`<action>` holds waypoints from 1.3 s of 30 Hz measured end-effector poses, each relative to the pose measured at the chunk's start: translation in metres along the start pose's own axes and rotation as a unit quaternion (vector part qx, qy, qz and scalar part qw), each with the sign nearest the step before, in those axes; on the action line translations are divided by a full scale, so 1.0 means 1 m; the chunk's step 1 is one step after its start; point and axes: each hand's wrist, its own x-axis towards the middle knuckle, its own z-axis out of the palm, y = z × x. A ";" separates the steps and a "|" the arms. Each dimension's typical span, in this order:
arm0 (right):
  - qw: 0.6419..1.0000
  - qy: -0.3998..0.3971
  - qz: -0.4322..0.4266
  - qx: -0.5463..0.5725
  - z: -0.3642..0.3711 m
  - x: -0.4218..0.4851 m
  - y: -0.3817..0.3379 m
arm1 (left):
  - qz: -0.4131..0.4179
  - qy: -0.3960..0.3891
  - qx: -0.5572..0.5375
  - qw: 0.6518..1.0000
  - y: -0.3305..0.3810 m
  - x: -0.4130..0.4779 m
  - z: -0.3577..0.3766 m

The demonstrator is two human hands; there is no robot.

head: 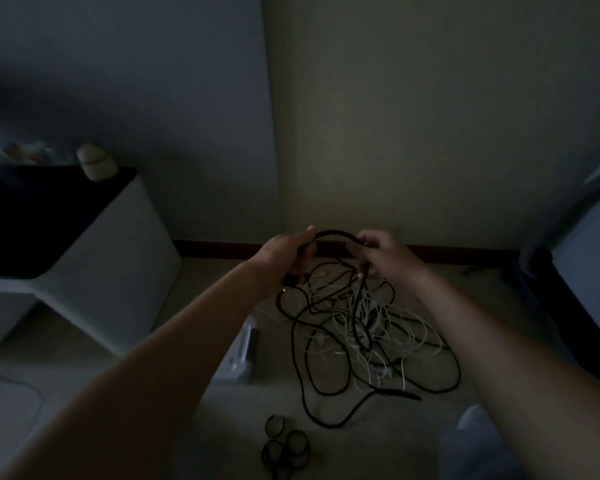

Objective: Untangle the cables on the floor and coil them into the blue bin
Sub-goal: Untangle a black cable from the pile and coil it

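Gripping one black cable [336, 233] with both hands: curled round it with the left hand [284, 258], just above what looks like a dark plug end, and pinching it with the right hand [385, 254]. Closed firmly at both points. Held as a short arch between the two grips, lifted well above the floor [222, 410], near the baseboard [222, 247].

Dropping from the right grip straight down into the tangle [361, 334] of black and white cables, directly below the hands. Looping on from there toward the near right of the heap.

Judging by that: free end at the left hand, snarled length on the right-hand side, so probably calls for drawing loops up out of the pile through the right fingers. Some risk of dragging white strands along.

Cannot make out the blue bin in this dim view. A few dark coiled rings [284, 441] at the near edge of the floor, apart from the heap.
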 end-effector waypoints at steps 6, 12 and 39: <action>0.982 0.024 -0.040 0.184 -0.007 -0.014 -0.037 | -0.011 -0.161 -0.177 0.971 0.020 -0.039 -0.002; 0.995 0.076 -0.007 0.066 0.016 -0.012 -0.013 | -0.049 -0.215 -0.231 0.948 0.005 -0.038 0.014; 0.906 -0.255 -0.109 -0.321 0.057 -0.034 -0.027 | 0.056 0.094 -0.166 0.980 0.001 -0.002 -0.022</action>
